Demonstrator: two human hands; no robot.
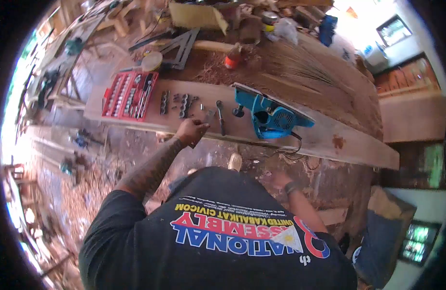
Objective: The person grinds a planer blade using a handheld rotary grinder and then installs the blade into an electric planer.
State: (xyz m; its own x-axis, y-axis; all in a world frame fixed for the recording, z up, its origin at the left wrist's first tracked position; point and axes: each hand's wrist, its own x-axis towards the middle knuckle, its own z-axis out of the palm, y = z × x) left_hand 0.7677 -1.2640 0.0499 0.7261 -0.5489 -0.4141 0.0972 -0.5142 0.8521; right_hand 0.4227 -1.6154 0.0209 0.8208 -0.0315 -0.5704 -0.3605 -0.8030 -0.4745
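My left hand point(192, 132) is at the plank's near edge, its fingers pinched together; whatever they hold is too small to make out. Just beyond it on the wooden plank point(348, 145) lie a ratchet wrench point(220, 117), a small metal socket point(201, 107) and dark metal parts point(184, 105). Left of these sits an open red socket set point(130, 95). A blue electric planer point(271, 115) rests on its side or upside down to the right. My right hand point(279, 180) hangs below the plank, blurred, its fingers unclear.
Behind the plank are a triangular square point(184, 48), an orange-red bottle point(232, 59), a round tape roll point(152, 61) and wood shavings. The planer's black cord point(299, 145) droops over the near edge. A foot point(235, 162) shows beneath it.
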